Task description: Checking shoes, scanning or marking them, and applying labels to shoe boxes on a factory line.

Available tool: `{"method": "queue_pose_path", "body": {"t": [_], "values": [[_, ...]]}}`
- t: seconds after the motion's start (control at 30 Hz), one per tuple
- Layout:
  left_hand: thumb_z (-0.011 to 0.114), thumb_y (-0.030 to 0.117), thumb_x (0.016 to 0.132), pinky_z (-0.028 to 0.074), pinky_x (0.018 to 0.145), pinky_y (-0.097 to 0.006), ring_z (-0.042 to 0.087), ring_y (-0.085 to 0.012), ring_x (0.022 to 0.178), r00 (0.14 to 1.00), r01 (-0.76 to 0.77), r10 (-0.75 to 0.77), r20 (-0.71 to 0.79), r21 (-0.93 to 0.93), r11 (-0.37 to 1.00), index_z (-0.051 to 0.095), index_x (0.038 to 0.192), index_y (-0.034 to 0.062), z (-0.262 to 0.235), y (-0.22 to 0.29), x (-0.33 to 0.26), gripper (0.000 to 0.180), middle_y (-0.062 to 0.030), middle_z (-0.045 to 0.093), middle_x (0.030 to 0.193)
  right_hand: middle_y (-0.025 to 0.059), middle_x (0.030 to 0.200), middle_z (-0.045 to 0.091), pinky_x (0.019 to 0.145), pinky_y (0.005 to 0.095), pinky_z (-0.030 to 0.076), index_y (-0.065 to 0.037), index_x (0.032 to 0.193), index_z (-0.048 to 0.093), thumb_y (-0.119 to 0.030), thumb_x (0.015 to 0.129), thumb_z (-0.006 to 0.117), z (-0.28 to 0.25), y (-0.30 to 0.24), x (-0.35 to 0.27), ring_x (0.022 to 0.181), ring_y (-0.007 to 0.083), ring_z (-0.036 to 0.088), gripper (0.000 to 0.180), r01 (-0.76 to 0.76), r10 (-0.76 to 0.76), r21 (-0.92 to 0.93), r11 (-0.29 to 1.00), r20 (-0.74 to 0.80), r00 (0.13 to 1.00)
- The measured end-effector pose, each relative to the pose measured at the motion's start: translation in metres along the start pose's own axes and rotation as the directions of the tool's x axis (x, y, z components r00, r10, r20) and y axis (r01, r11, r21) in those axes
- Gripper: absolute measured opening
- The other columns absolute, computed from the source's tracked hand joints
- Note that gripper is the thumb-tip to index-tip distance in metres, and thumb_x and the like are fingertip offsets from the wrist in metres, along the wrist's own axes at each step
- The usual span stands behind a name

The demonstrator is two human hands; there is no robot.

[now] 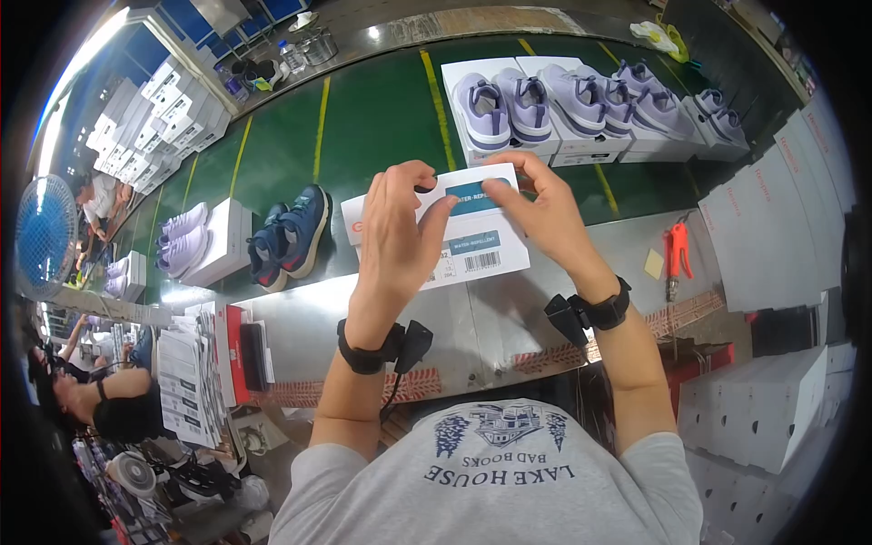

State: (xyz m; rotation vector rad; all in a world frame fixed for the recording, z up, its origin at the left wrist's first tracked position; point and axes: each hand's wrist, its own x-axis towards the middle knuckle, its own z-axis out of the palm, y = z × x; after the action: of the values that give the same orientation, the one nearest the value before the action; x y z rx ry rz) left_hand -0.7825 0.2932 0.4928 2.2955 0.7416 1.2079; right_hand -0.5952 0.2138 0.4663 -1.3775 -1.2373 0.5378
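A white shoebox [509, 257] stands in front of me at the edge of the metal worktop, its printed end facing me. On its lid edge is a teal label [470, 199], and a second teal patch with a barcode shows below. My left hand [395, 227] is curled over the left part of the lid, thumb at the label's left end. My right hand [549, 209] grips the lid's right corner, thumb pressed on the label and fingers over the top. Both wrists wear black straps with small devices. Navy shoes [291, 236] sit left of the box.
Beyond the worktop runs a green conveyor [381, 118] with yellow stripes. Lilac sneakers [577, 95] rest on white boxes at far right; another lilac pair [184, 238] is at left. A red-handled tool [677, 254] lies right. Stacked cartons [763, 218] flank the right; papers [186, 386] stand left.
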Motion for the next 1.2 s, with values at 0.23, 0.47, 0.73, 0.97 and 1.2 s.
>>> {"method": "queue_pose_path", "body": {"t": [0.23, 0.47, 0.73, 0.97, 1.2], "values": [[0.058, -0.002, 0.093, 0.047, 0.079, -0.034, 0.055, -0.022, 0.081, 0.995, -0.095, 0.095, -0.008, 0.024, 0.995, 0.06, 0.113, 0.0006, 0.001, -0.016, 0.003, 0.02, -0.0106, 0.066, 0.101, 0.0223, 0.137, 0.061, 0.11, 0.0443, 0.041, 0.002, 0.135, 0.06, -0.021, 0.099, 0.061, -0.004, -0.025, -0.008, 0.13, 0.0349, 0.057, 0.042, 0.29, -0.473, -0.655, 0.698, -0.118, 0.873], [0.044, 0.001, 0.101, 0.05, 0.08, -0.034, 0.065, -0.024, 0.09, 0.997, 0.007, -0.014, -0.069, -0.101, 0.995, 0.058, 0.116, -0.0006, 0.007, -0.027, -0.003, 0.02, -0.0122, 0.069, 0.103, 0.0276, 0.148, 0.049, 0.124, 0.0504, 0.023, 0.011, 0.138, 0.053, -0.035, 0.09, 0.067, 0.061, -0.04, -0.036, 0.146, 0.0384, 0.038, 0.068, 0.391, -0.333, -0.796, 0.463, 0.253, 0.909], [0.044, 0.0, 0.101, 0.052, 0.08, -0.035, 0.068, -0.0261, 0.09, 0.998, 0.0, -0.01, -0.06, -0.167, 0.986, 0.058, 0.116, 0.0013, 0.003, -0.024, 0.0, 0.021, -0.0119, 0.071, 0.101, 0.0215, 0.141, 0.056, 0.117, 0.0499, 0.036, -0.001, 0.128, 0.062, -0.023, 0.086, 0.073, 0.047, -0.042, -0.052, 0.135, 0.0404, 0.049, 0.049, 0.613, -0.349, -0.368, 0.699, 0.572, 0.742], [0.061, -0.004, 0.085, 0.051, 0.083, -0.042, 0.062, -0.0337, 0.098, 0.965, -0.242, 0.259, 0.036, -0.251, 0.937, 0.061, 0.117, 0.0007, -0.021, 0.018, -0.029, 0.032, -0.0165, 0.065, 0.108, 0.0201, 0.137, 0.053, 0.097, 0.0464, 0.05, -0.004, 0.135, 0.053, -0.028, 0.069, 0.091, -0.011, -0.068, -0.042, 0.122, 0.0414, 0.056, 0.08, 0.31, -0.2, -0.735, 0.603, 0.237, 0.951], [0.071, -0.003, 0.086, 0.051, 0.087, -0.033, 0.063, -0.0232, 0.104, 0.963, -0.028, 0.017, -0.269, -0.036, 0.999, 0.064, 0.115, 0.0006, -0.09, -0.075, -0.052, 0.03, -0.0124, 0.064, 0.108, 0.0169, 0.117, 0.06, 0.085, 0.0413, 0.054, 0.0, 0.122, 0.059, -0.03, 0.077, 0.087, 0.007, -0.078, -0.03, 0.1, 0.0368, 0.064, 0.06, 0.255, -0.164, -0.588, 0.767, 0.205, 0.965]]}}
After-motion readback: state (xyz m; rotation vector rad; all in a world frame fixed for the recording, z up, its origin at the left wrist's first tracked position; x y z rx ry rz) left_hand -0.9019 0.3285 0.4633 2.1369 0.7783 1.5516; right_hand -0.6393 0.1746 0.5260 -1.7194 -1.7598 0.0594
